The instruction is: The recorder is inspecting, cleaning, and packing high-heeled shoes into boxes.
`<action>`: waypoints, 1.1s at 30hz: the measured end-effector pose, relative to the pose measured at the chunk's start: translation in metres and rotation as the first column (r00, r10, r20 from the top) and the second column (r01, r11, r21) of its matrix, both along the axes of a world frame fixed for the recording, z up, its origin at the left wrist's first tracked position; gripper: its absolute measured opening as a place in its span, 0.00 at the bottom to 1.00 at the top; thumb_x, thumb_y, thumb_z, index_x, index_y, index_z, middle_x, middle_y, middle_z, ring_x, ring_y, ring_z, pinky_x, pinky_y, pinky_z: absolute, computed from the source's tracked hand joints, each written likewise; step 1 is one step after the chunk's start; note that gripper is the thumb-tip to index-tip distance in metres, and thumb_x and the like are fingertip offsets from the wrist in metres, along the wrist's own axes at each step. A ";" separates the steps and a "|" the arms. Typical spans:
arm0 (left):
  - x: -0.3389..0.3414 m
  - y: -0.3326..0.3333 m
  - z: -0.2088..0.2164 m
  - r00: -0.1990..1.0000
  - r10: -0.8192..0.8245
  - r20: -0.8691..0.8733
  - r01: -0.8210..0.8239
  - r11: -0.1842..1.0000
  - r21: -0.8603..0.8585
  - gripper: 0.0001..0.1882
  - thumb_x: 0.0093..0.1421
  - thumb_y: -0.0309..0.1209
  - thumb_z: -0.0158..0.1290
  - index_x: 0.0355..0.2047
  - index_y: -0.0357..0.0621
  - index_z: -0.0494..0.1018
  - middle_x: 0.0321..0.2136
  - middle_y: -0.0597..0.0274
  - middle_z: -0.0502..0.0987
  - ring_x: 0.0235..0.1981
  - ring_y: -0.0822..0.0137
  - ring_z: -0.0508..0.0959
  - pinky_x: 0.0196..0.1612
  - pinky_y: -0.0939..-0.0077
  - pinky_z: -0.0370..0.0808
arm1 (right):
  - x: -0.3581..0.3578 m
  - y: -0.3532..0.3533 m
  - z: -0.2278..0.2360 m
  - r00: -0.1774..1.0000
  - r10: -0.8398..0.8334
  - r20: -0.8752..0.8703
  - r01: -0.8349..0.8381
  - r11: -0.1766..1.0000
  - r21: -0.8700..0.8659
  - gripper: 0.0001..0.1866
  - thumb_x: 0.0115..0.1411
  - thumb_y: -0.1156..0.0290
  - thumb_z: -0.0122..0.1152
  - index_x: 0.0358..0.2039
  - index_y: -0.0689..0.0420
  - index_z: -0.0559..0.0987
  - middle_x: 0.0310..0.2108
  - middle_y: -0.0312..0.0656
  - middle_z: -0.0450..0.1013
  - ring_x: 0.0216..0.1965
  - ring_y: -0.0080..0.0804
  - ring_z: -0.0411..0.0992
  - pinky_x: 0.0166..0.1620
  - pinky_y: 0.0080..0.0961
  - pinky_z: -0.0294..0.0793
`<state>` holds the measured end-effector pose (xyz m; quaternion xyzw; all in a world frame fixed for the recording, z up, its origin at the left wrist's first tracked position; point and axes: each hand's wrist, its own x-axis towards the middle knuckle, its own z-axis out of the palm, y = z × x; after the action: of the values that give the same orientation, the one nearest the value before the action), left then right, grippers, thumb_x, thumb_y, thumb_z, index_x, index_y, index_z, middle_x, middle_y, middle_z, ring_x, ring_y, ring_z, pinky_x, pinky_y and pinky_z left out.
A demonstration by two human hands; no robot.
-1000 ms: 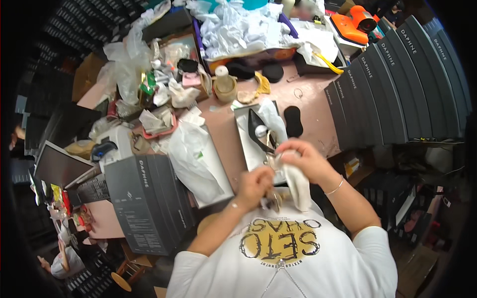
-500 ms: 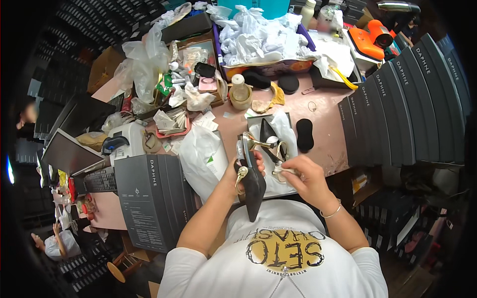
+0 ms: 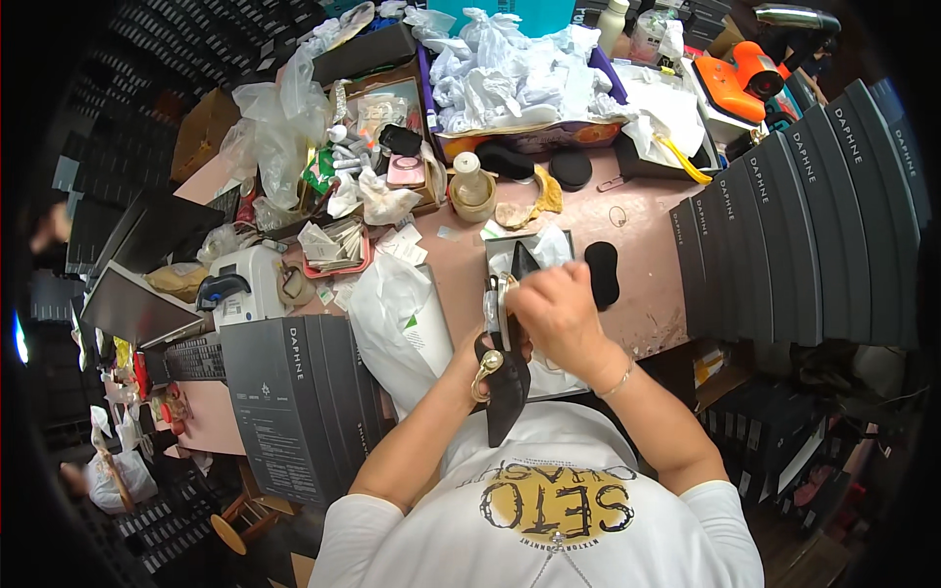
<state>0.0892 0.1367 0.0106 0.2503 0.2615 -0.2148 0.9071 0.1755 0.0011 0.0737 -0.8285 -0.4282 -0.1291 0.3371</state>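
Note:
A black pointed high-heeled shoe (image 3: 507, 404) with a gold, pearl-like ornament is gripped in my left hand (image 3: 469, 367), toe toward my shirt. My right hand (image 3: 563, 312) is closed with its fingertips at the heel end of the shoe. Its own fingers hide whatever is pinched there. Behind the hands lies a shoebox (image 3: 498, 257) lined with white tissue paper (image 3: 555, 245). The dark pointed end of another shoe (image 3: 525, 259) shows inside it, the remainder covered by my right hand.
A black oblong pad (image 3: 602, 274) lies right of the shoebox. Dark shoeboxes (image 3: 784, 225) stand at the right, more (image 3: 294, 402) at the left. White plastic wrapping (image 3: 392, 314) lies left of my hands. Farther back are a jar (image 3: 472, 191) and a bin of crumpled paper (image 3: 529, 137).
My right hand has moved up and left from over the shoebox, where it pinched a small whitish wad, to the shoe's heel end. The shoe has shifted slightly; my left hand still grips it.

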 end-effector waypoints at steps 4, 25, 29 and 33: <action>0.004 -0.007 0.012 0.999 0.018 -0.044 -0.012 0.993 0.120 0.13 0.61 0.38 0.49 0.39 0.43 0.72 0.28 0.67 0.74 0.26 0.73 0.77 0.26 0.82 0.76 | 0.005 -0.004 0.010 0.999 -0.018 0.032 0.019 1.000 -0.021 0.08 0.45 0.74 0.63 0.28 0.50 0.77 0.25 0.31 0.68 0.29 0.27 0.67 0.40 0.30 0.60; 0.021 -0.014 -0.010 0.715 -0.241 0.656 0.396 0.913 -0.095 0.25 0.64 0.50 0.43 0.35 0.37 0.72 0.26 0.57 0.73 0.24 0.64 0.75 0.32 0.73 0.70 | 0.113 -0.075 -0.009 0.893 -0.096 -0.440 0.076 0.995 -0.063 0.32 0.52 0.62 0.67 0.56 0.56 0.68 0.57 0.56 0.62 0.54 0.52 0.67 0.53 0.38 0.67; 0.000 -0.016 -0.006 0.654 -0.529 0.541 0.095 0.767 0.635 0.18 0.59 0.36 0.54 0.44 0.36 0.72 0.32 0.57 0.77 0.32 0.66 0.78 0.37 0.72 0.76 | 0.018 -0.033 0.063 0.709 0.362 -0.606 -0.588 0.777 -0.224 0.44 0.44 0.53 0.73 0.59 0.57 0.66 0.50 0.52 0.70 0.43 0.49 0.73 0.45 0.34 0.74; -0.030 0.007 -0.040 0.902 -0.421 0.098 0.397 0.897 0.193 0.15 0.62 0.31 0.50 0.47 0.40 0.72 0.45 0.59 0.73 0.43 0.73 0.74 0.46 0.79 0.72 | -0.008 -0.055 0.023 0.606 0.178 -0.776 -0.603 0.739 -0.301 0.26 0.47 0.60 0.71 0.43 0.62 0.76 0.35 0.48 0.75 0.33 0.51 0.75 0.37 0.36 0.74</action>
<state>0.0592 0.1442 -0.0293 0.3894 0.1572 -0.3605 0.8329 0.1674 -0.0540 0.0967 -0.7505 -0.4622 0.4020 0.2479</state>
